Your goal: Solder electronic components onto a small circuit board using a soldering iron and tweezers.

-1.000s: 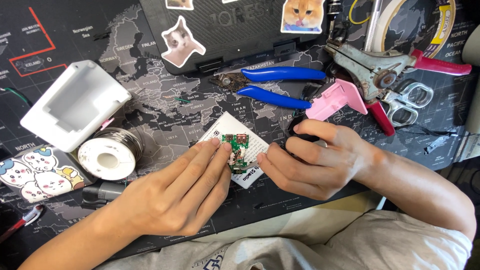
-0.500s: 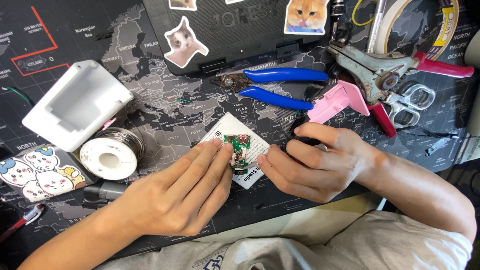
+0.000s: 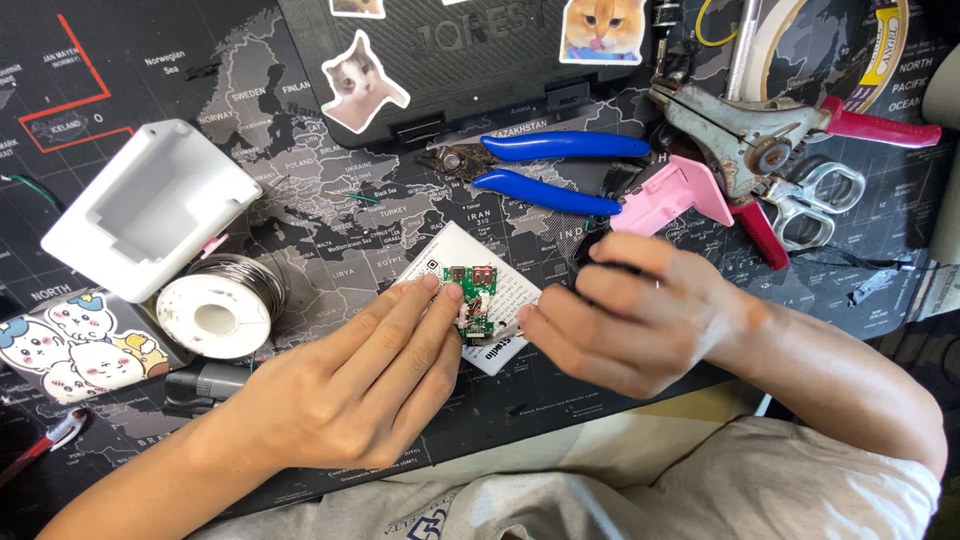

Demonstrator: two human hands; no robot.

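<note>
A small green circuit board (image 3: pixel 472 293) lies on a white printed card (image 3: pixel 513 287) on the dark map-print mat (image 3: pixel 330 215). My left hand (image 3: pixel 350 390) reaches in from the lower left, and its fingertips press on the board's left edge. My right hand (image 3: pixel 630 315) comes from the right with curled fingers pinching a thin metal-tipped tool (image 3: pixel 508 331). The tip touches the lower end of the board. Most of the tool is hidden inside the hand.
A white plastic case (image 3: pixel 150 205) and a solder spool (image 3: pixel 215 310) sit left. Blue-handled pliers (image 3: pixel 550 165), a pink plastic piece (image 3: pixel 670 195), a red-handled stripper (image 3: pixel 780 140) and scissors (image 3: pixel 820 205) lie behind the right hand. A black box with cat stickers (image 3: pixel 480 40) stands at the back.
Both hands stay at the board almost unmoved; the right hand's fingers have shifted slightly at the lower end of the board.
</note>
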